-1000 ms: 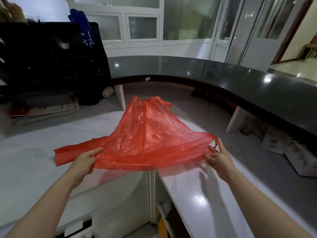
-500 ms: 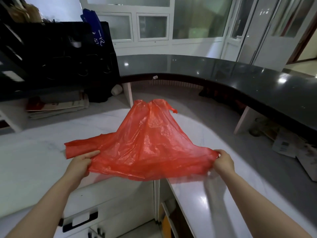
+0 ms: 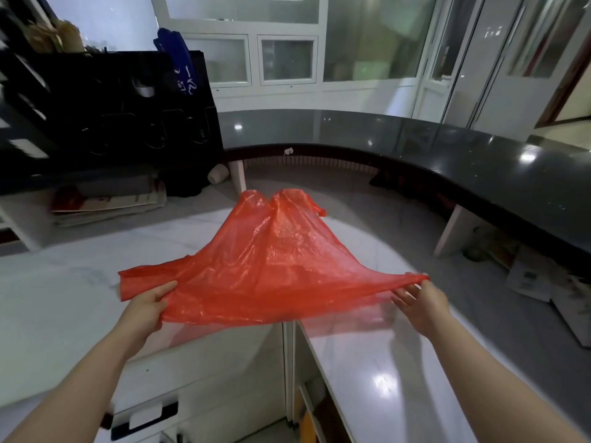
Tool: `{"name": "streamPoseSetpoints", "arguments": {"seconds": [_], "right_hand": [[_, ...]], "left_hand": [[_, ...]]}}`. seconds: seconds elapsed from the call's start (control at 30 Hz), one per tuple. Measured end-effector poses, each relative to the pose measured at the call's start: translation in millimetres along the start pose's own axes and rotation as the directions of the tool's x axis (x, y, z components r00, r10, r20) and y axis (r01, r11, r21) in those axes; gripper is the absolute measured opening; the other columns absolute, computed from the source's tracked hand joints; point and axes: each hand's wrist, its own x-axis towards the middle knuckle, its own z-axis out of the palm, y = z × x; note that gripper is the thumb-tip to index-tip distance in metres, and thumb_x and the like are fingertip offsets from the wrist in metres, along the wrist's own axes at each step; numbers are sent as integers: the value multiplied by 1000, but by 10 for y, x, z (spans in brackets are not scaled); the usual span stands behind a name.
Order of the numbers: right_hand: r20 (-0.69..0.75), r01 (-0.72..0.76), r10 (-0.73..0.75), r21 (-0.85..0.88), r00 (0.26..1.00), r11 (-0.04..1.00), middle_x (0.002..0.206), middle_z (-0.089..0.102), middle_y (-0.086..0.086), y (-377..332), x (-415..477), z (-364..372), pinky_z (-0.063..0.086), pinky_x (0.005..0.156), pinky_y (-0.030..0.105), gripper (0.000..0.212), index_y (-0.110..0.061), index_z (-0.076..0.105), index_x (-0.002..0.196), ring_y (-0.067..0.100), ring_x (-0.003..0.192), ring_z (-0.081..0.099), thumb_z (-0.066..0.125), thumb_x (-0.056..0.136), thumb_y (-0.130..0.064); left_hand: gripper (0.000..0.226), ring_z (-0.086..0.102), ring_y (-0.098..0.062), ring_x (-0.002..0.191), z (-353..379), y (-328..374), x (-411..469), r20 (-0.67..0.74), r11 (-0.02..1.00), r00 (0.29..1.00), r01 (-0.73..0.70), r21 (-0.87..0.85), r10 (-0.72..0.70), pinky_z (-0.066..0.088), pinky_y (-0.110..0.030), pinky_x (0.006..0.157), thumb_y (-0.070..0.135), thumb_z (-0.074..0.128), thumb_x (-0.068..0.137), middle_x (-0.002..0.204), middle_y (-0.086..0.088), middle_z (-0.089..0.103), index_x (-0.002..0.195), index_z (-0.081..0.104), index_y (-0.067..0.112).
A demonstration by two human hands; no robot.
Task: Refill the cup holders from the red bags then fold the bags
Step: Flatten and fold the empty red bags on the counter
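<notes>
A thin red plastic bag (image 3: 271,266) is spread flat and stretched wide over the white counter (image 3: 48,298), its handles pointing away from me. My left hand (image 3: 147,306) pinches the bag's near left edge. My right hand (image 3: 422,302) holds the near right corner between thumb and fingers, pulling it taut. The near edge of the bag hangs just above the counter. A black rack (image 3: 105,123) with dark round openings stands at the back left; its contents are too dark to make out.
A dark curved upper counter (image 3: 447,155) wraps around the back and right. A stack of papers (image 3: 108,203) lies under the black rack. White drawers (image 3: 192,394) sit below the counter's front edge. Cardboard boxes (image 3: 543,282) lie under the right counter.
The view has shifted left and slightly down. My right hand has regripped the bag's right corner, with fingers now extended, and the bag is pulled wider and flatter.
</notes>
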Motion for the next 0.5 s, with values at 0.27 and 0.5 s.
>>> {"name": "streamPoseSetpoints", "arguments": {"seconds": [0.27, 0.5], "right_hand": [[-141, 25, -62, -249, 988, 968, 98, 60, 26, -66, -93, -81, 50, 66, 34, 41, -4, 40, 132, 28, 69, 61, 44, 92, -7], [-230, 192, -385, -581, 894, 791, 78, 65, 9, 215, -395, 41, 41, 67, 30, 22, -10, 49, 101, 28, 78, 62, 52, 80, -9]], "left_hand": [[39, 32, -17, 52, 129, -50, 24, 70, 986, 995, -80, 149, 71, 26, -22, 46, 6, 47, 98, 65, 2, 47, 132, 55, 23], [43, 53, -31, 120, 286, -54, 32, 84, 924, 969, -247, 291, 233, 40, -39, 94, 11, 60, 91, 133, -13, 56, 133, 55, 20]]}}
